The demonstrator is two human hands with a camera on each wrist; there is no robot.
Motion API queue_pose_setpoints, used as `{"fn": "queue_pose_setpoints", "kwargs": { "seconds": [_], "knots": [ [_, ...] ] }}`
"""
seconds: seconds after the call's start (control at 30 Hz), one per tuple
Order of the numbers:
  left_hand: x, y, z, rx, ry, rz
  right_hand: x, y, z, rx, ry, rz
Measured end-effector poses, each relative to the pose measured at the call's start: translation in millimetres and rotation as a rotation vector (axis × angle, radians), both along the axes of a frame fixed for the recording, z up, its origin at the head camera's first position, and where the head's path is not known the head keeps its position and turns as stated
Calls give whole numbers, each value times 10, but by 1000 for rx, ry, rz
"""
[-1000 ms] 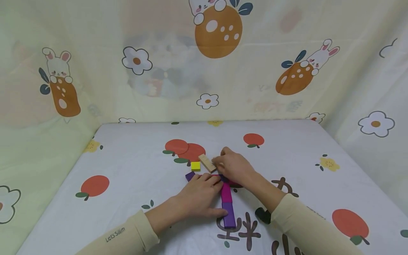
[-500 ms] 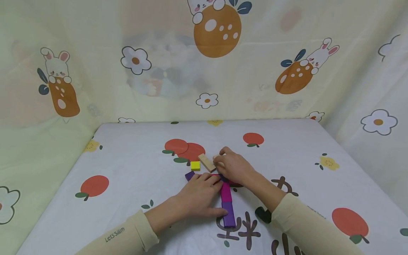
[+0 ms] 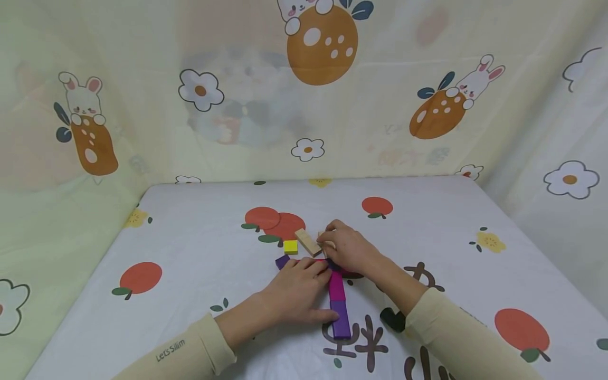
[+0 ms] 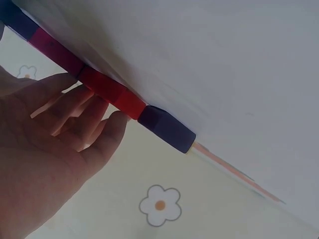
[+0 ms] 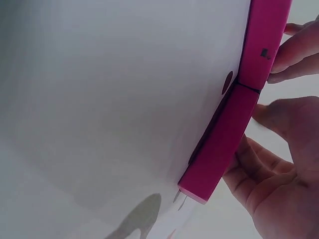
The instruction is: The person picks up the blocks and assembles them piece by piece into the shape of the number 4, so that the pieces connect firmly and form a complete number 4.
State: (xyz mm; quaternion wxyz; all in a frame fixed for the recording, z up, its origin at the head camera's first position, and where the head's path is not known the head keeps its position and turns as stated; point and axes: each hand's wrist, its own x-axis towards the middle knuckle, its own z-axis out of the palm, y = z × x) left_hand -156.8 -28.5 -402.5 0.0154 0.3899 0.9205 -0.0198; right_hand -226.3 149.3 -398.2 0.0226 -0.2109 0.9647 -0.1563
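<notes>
My left hand (image 3: 299, 290) lies over a row of colored blocks, fingertips bent lightly against the far blocks and thumb on a purple block (image 3: 341, 322). In the left wrist view its fingers touch the side of a red block (image 4: 107, 87), beside a dark purple block (image 4: 167, 129). My right hand (image 3: 349, 247) is at the row's far right corner, curled fingers pinching a light wooden block (image 3: 329, 243) that they mostly hide. Below it are a dark blue block (image 3: 333, 265) and a pink block (image 3: 336, 286). The right wrist view shows a magenta block (image 5: 219, 144) beside the hand.
Beyond the row lie a yellow block (image 3: 290, 247) and another wooden block (image 3: 307, 243), set at a slant. A purple block (image 3: 282, 262) sticks out left of my left hand. A printed cloth (image 3: 199, 227) covers the table, with a patterned curtain (image 3: 237, 158) behind.
Both hands stay almost where they were, and the blocks keep their places. The head view has shifted very slightly.
</notes>
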Motion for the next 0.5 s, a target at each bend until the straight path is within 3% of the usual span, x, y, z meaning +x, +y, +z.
{"fn": "queue_pose_setpoints", "kwargs": {
  "seconds": [0.5],
  "knots": [
    [-3, -8, -3, 9, 2, -2, 14, 6, -2, -4, 24, 39]
  ]
}}
